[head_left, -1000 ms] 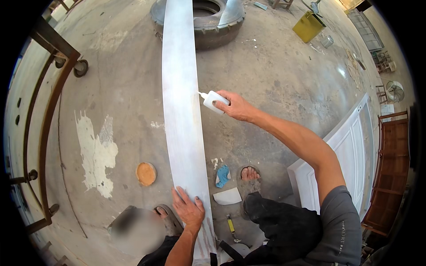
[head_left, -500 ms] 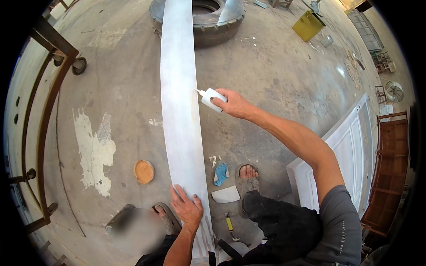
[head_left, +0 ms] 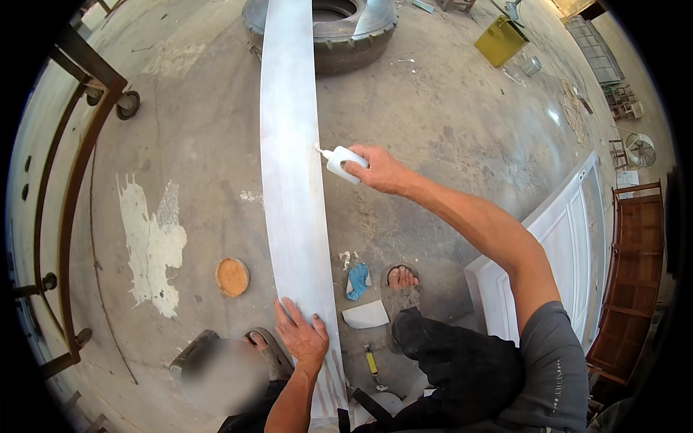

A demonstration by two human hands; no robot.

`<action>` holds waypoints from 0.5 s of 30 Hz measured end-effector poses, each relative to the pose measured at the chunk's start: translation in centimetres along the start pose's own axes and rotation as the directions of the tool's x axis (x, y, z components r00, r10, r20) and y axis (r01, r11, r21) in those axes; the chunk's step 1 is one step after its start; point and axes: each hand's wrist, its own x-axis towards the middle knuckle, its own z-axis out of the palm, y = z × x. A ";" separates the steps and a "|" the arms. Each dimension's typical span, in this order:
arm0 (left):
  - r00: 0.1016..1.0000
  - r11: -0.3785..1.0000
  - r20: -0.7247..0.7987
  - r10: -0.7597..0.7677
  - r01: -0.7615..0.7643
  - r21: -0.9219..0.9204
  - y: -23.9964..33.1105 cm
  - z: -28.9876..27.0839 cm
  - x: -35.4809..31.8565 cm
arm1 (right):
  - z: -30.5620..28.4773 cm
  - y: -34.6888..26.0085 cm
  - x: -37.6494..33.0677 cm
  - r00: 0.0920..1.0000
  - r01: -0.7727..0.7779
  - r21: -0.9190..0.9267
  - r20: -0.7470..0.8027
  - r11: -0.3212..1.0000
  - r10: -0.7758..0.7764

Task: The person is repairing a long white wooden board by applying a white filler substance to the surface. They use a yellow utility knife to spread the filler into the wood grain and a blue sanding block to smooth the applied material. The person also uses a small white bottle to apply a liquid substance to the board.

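Note:
A long white board [head_left: 292, 180] runs from near my body to a big tyre at the far end. My right hand [head_left: 377, 169] is wrapped round a white squeeze bottle [head_left: 344, 164] with a thin nozzle. The bottle is tilted on its side, its tip at the board's right edge, where a small pale blob shows. Flat on the near part of the board lies my left hand [head_left: 302, 335], fingers spread and holding nothing.
The board's far end rests on the tyre [head_left: 354, 43]. A round orange-topped tin [head_left: 232, 277] stands left of the board. On its right lie a blue cloth [head_left: 358, 281], white sheet [head_left: 365, 315] and yellow-handled tool [head_left: 372, 363]. A white panelled door [head_left: 552, 260] leans at right.
A small pale blob now shows at the bottle's tip on the board's edge. Both hands have stayed nearly where they were.

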 end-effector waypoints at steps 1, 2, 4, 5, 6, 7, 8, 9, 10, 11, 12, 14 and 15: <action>1.000 1.000 0.005 -0.004 0.004 0.003 0.0 0.0 0.0 | 0.1 0.1 -0.2 1.000 0.001 -0.008 0.001 1.000 -0.001; 1.000 1.000 0.009 -0.007 0.007 0.006 0.1 -0.1 0.0 | 0.2 0.1 -0.3 1.000 0.002 -0.017 0.003 1.000 -0.002; 1.000 1.000 0.013 -0.008 0.008 0.004 0.0 0.0 0.0 | 0.3 0.3 -0.5 1.000 0.014 -0.019 0.002 1.000 -0.014; 1.000 1.000 0.015 -0.008 0.008 0.003 0.0 0.0 0.0 | 0.4 0.4 -0.6 1.000 0.020 -0.021 0.001 1.000 -0.020; 1.000 1.000 0.014 -0.007 0.007 0.004 0.0 0.0 -0.1 | 0.4 0.5 -0.7 1.000 0.013 -0.018 0.005 1.000 -0.013; 1.000 1.000 0.013 -0.006 0.006 0.005 -0.1 0.0 -0.1 | 0.4 0.4 -0.7 1.000 0.006 -0.014 0.010 1.000 -0.006; 1.000 1.000 0.012 -0.006 0.005 0.006 0.0 0.0 -0.1 | 0.4 0.4 -0.8 1.000 -0.001 -0.011 0.015 1.000 0.001; 1.000 1.000 0.013 -0.006 0.006 0.004 0.0 0.0 0.0 | 0.4 0.4 -0.8 1.000 -0.001 -0.015 0.018 1.000 0.002; 1.000 1.000 0.013 -0.005 0.005 0.003 0.0 -0.1 0.0 | 0.4 0.4 -0.8 1.000 -0.001 -0.020 0.021 1.000 0.001; 1.000 1.000 0.013 -0.005 0.005 0.002 0.0 -0.1 0.0 | 0.4 0.4 -0.8 1.000 -0.001 -0.025 0.025 1.000 0.001; 1.000 1.000 0.010 -0.004 0.004 0.002 0.0 -0.1 0.0 | 0.5 0.4 -0.8 1.000 -0.002 -0.021 0.015 1.000 0.002; 1.000 1.000 0.003 -0.002 0.002 0.005 0.0 0.0 0.0 | 0.7 0.4 -0.7 1.000 -0.002 -0.013 -0.005 1.000 0.002; 1.000 1.000 0.000 -0.002 0.002 0.005 0.0 0.0 0.0 | 0.7 0.3 -0.6 1.000 -0.003 -0.007 -0.019 1.000 0.003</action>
